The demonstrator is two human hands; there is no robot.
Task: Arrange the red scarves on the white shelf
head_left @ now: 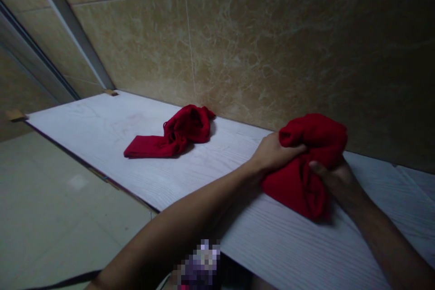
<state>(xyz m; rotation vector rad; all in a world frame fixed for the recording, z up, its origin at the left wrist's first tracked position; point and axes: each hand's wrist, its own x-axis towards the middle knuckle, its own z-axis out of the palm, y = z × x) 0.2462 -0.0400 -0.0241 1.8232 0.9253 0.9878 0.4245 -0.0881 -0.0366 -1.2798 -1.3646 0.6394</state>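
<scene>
While dim light covers the whole scene, a wall of large glossy beige marble-patterned tiles (pixel 272 54) fills the upper part of the view, with thin grout lines crossing it and a grey metal frame (pixel 64 27) running diagonally at the far left. Below the wall lies a long white wood-grain board (pixel 102 136), reaching from the left edge to the lower right corner and meeting the tiles along its far side. Pale floor tiles (pixel 50 199) show beneath the board's near edge on the left.

Two bare forearms reach in from the bottom of the view. Between them, on the right part of the board and close to the wall, sits a bunched bright red cloth (pixel 306 167), crumpled into a tall lump that rests on the white surface. The left hand (pixel 275 152) grips the upper left side of this lump, fingers curled into the fabric. The right hand (pixel 331 176) clutches its right side, thumb pressed over a fold and the other fingers hidden behind the fabric.

Well apart to the left, a second red cloth, partly folded flat and partly heaped (pixel 173 133), lies untouched on the board just beside the wall. A small wooden wedge (pixel 110 92) sits at the board's far corner.
</scene>
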